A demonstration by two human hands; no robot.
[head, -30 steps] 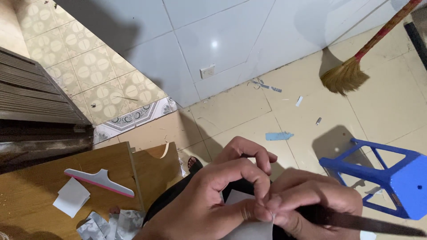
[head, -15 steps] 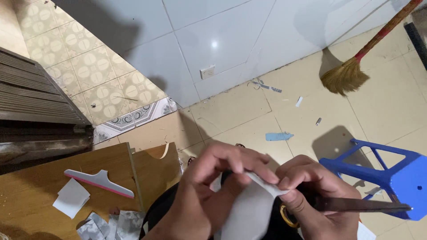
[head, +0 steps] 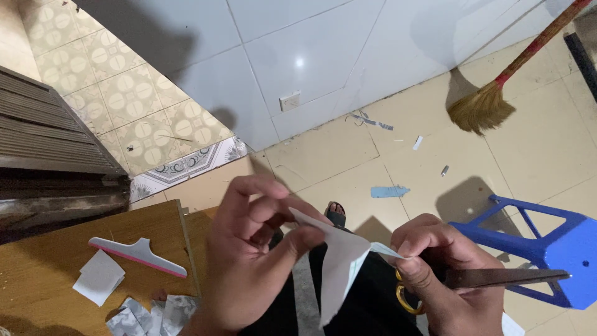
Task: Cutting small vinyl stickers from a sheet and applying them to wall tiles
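Observation:
My left hand [head: 252,252] pinches the top corner of a white sheet of film or paper [head: 339,267] between thumb and fingers, lifting it so it hangs down in a curl. My right hand [head: 444,274] grips a pair of scissors [head: 497,278] with yellow handle rings, the dark blades pointing right, and its fingertips touch the sheet's right edge, where a thin pale-blue layer shows. Both hands are over my lap, above dark trousers.
A wooden table [head: 56,274] at lower left carries a white-and-pink squeegee [head: 138,255], a white paper square [head: 99,277] and several grey scraps [head: 155,314]. A blue plastic stool [head: 547,242] stands at right. A broom [head: 491,102] lies on the tiled floor, with a blue scrap [head: 390,191].
The hands have drawn apart. My left hand has lifted the sheet's corner up and left, so the sheet now hangs open between the hands. The scissors stay in my right hand.

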